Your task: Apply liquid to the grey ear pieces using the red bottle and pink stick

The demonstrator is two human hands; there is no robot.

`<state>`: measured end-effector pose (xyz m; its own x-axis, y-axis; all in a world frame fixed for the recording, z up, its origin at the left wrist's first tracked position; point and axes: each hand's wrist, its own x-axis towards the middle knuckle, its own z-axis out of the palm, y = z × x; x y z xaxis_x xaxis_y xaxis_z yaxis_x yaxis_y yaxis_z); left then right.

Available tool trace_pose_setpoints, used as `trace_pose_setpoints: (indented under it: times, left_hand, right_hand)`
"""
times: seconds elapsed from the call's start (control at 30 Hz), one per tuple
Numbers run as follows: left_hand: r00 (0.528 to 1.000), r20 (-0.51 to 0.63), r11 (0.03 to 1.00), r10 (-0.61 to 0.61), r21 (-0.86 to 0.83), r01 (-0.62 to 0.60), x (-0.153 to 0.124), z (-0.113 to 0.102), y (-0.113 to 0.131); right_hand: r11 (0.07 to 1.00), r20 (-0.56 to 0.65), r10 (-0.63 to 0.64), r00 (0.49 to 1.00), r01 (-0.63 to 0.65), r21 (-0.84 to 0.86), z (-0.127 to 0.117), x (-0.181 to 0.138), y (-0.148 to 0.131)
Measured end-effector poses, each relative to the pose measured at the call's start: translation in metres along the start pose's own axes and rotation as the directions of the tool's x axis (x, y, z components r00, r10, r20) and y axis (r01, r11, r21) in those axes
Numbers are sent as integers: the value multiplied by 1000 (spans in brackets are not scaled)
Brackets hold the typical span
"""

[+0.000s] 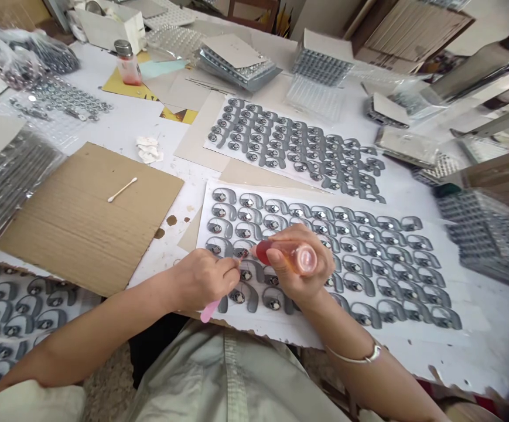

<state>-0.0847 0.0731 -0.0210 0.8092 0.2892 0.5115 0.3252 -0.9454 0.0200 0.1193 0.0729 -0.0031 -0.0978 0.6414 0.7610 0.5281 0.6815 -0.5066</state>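
Note:
My left hand [208,278] is closed around a slim tool with a pink handle [210,310]; the handle pokes out below the fist, and its tip is too small to make out. A small squeeze bottle [286,256] of reddish liquid lies tilted in my right hand [309,264], its narrow end pointing left toward my left fingers. Both hands hover over the near white sheet [205,202], which carries rows of grey hook-shaped pieces [351,246], each with a small shiny round part. The bottle's narrow end and my left fingertips meet above one such piece near the left side.
A second sheet of grey pieces [280,138] lies behind. To the left are brown cardboard [91,217], a cotton swab [122,190], crumpled tissue [149,150] and stacked trays [12,176]. A capped jar [128,63] stands further back; more stacked trays [491,234] are at right.

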Motion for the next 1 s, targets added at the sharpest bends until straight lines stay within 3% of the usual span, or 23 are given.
trace_pose_setpoints:
  times: [0.27, 1.0]
  left_hand:
    - [998, -64, 1000, -14, 16, 15, 1, 4, 0]
    - [997, -76, 999, -25, -24, 24, 1, 3, -2]
  right_hand:
    - [1000, -120, 27, 992, -27, 1, -5, -15, 8]
    - [999, -48, -6, 999, 8, 50, -2, -12, 9]
